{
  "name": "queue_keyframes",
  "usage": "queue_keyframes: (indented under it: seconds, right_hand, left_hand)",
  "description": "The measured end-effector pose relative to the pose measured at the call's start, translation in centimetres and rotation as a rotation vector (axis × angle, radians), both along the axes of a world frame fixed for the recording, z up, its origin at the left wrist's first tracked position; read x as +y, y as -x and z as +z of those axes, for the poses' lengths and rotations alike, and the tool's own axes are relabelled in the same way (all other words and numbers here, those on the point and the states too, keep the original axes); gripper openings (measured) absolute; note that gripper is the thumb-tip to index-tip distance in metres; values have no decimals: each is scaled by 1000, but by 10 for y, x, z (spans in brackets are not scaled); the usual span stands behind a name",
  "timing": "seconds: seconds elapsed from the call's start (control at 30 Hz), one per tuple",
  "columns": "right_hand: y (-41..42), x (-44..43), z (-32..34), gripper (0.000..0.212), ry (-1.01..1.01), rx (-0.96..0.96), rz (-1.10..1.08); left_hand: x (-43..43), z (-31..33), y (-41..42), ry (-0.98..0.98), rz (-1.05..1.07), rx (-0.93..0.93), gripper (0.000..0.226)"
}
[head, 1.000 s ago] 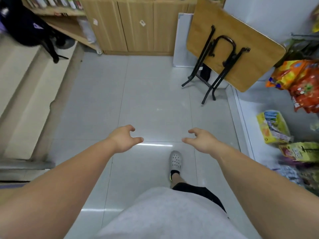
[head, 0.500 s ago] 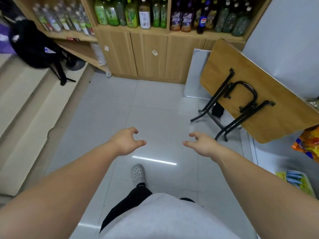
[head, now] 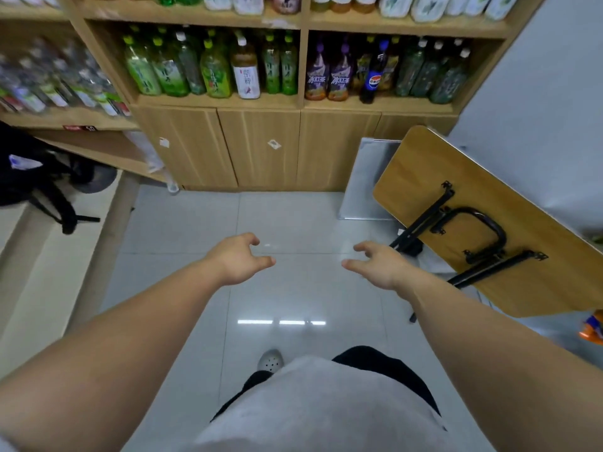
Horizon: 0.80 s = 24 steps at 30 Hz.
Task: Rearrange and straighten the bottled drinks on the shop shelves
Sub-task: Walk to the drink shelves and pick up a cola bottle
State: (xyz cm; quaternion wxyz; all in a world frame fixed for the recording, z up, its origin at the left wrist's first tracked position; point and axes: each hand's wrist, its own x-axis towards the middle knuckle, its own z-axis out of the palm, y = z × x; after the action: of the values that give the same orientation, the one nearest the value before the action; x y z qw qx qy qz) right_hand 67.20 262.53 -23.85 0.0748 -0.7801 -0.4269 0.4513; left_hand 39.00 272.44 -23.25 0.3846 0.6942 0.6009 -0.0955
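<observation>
Now my view has lifted to the bottles (head: 212, 70) on the shelves (head: 228, 101); my left hand (head: 239, 259) and right hand (head: 375, 264) hang loosely curled, empty, well short.

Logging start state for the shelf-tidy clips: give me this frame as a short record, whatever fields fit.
hands: left hand and right hand both empty, fingers loosely curled, held out over the floor
bottles_left: green bottles and one white-label bottle
bottles_right: two purple-label bottles, a Pepsi bottle, dark green bottles
contact: no bottle touched yet
below: closed cabinet doors
obstacles: folded table propped at right, black backpack at left
</observation>
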Motion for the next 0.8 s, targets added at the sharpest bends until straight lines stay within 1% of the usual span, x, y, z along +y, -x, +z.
queue_keyframes:
  seconds: [0.17, 0.33, 0.57, 0.63, 0.7, 0.8]
  right_hand:
    - [-16, 88, -7, 71, -4, 18, -31]
    - [-64, 181, -18, 71, -36, 20, -29]
    - [-150, 299, -6, 69, -85, 25, -1]
    - [-177, 330, 0, 68, -104, 12, -20]
    - [-200, 354, 2, 71, -113, 7, -55]
    - [-224, 380, 0, 72, -107, 35, -97]
  left_hand:
    - [87, -8, -19, 22, 16, -19, 73]
    - [174, -12, -55, 15, 69, -8, 74]
    - [278, 5, -139, -16, 69, 9, 77]
    - [310, 7, -169, -21, 47, -10, 77]
    - [336, 7, -199, -2, 21, -38, 78]
    - [374, 2, -236, 27, -36, -44, 77]
